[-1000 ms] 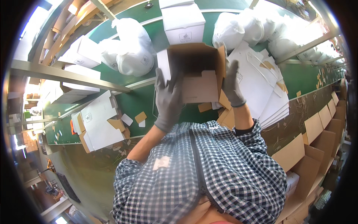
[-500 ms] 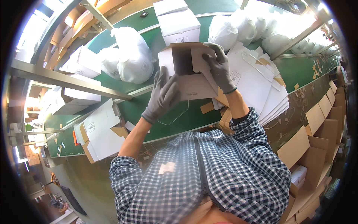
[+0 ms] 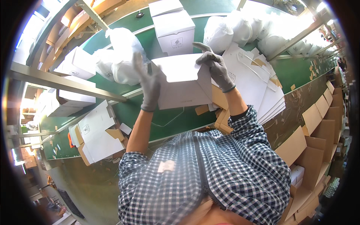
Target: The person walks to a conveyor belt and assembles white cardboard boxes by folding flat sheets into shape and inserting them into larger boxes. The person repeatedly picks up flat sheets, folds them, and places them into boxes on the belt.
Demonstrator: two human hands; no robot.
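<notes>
A white cardboard box [image 3: 185,92] is in front of me above the green work surface, its front flap folded over the opening. My right hand [image 3: 219,71], in a grey glove, grips the box's upper right corner, thumb at the edge and index finger stretched out. My left hand [image 3: 150,90], gloved alike, is raised at the left side of the box. Its fingers point up and apart, blurred by motion. Whether that palm touches the box wall I cannot tell.
A finished white box [image 3: 175,37] stands behind. White plastic bags [image 3: 125,56] sit left, and more bags [image 3: 219,33] right. Flat white cartons [image 3: 247,78] are stacked on the right, others [image 3: 95,131] on the left. A metal bar [image 3: 67,84] crosses the left side. Open brown cartons [image 3: 313,157] line the right.
The box's dark opening is now covered by its white flap. My left hand has lifted its fingers from the front of the box to its left side. My right hand still holds the corner.
</notes>
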